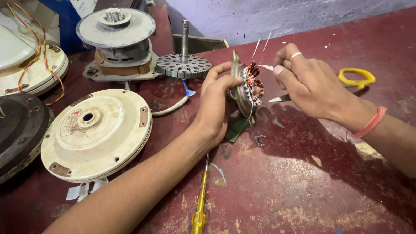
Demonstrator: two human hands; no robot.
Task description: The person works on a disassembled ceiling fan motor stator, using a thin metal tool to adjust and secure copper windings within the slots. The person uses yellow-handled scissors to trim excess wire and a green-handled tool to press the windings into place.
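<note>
Left hand (217,102) fingers clamp the upright stator (247,86); right hand (307,81) fingers apparently pinch a white strip (267,67).

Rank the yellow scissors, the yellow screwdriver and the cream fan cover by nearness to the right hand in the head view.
From the right hand:
1. Yellow scissors, just behind it, to its right.
2. Yellow screwdriver, lower left, under the left forearm.
3. Cream fan cover, far left, beyond the left hand.

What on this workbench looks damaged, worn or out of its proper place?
The red table is badly worn: its paint is chipped and scratched in pale patches. Paper scraps stick out from under the cream fan housing. A yellow screwdriver lies partly under the left forearm.
</note>
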